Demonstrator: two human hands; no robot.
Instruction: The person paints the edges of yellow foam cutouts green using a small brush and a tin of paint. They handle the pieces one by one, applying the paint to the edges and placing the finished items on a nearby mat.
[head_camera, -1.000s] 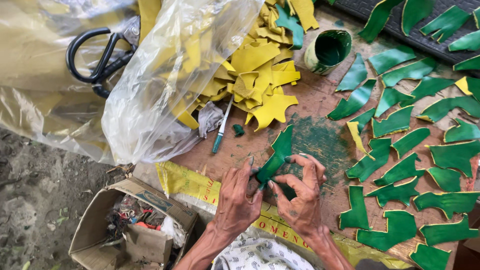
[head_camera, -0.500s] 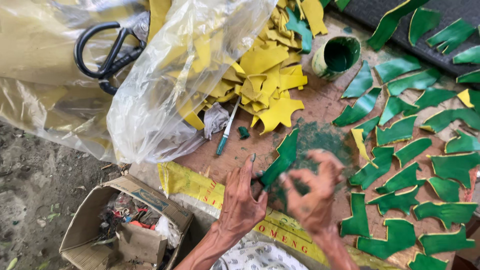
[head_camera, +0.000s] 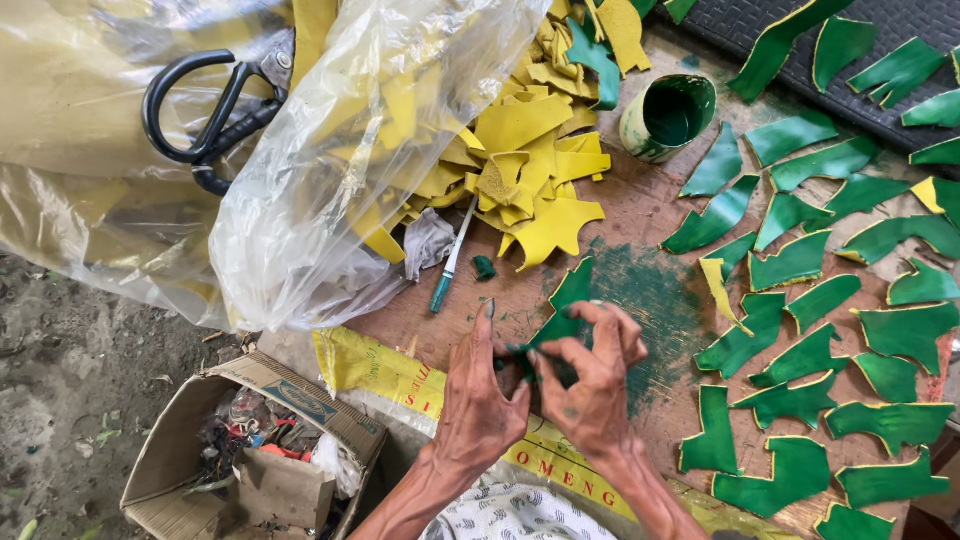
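Brown wooden tabletop (head_camera: 640, 215), worn and smeared with a dark green paint patch, fills most of the view from above. Across its upper left sprawls a large clear plastic bag (head_camera: 330, 170) with black-handled scissors (head_camera: 205, 120) lying on it. Spilling from beside the bag is a heap of yellow cut pieces (head_camera: 525, 150), unpainted. To the right, many green-painted pieces (head_camera: 830, 300) with yellow edges lie spread out singly, mostly apart from one another. Below the table's left edge sits an open cardboard box (head_camera: 250, 450) holding scraps. Near the top stands a small cup of green paint (head_camera: 668, 115). A slim green-tipped pen or brush (head_camera: 452, 255) lies by the yellow heap. At the near edge, the person's left hand (head_camera: 480, 405) and right hand (head_camera: 590, 385), both paint-stained, meet over one green piece (head_camera: 562, 310); fingers of both hands are closed on its lower end, pinching it, while its upper tip sticks up above the smeared patch. Judging from this, wet paint could smudge where fingers press, or transfer onto the clean yellow heap nearby if the piece is swung that way; a loose pinch could also drop it face down on the smeared wood.
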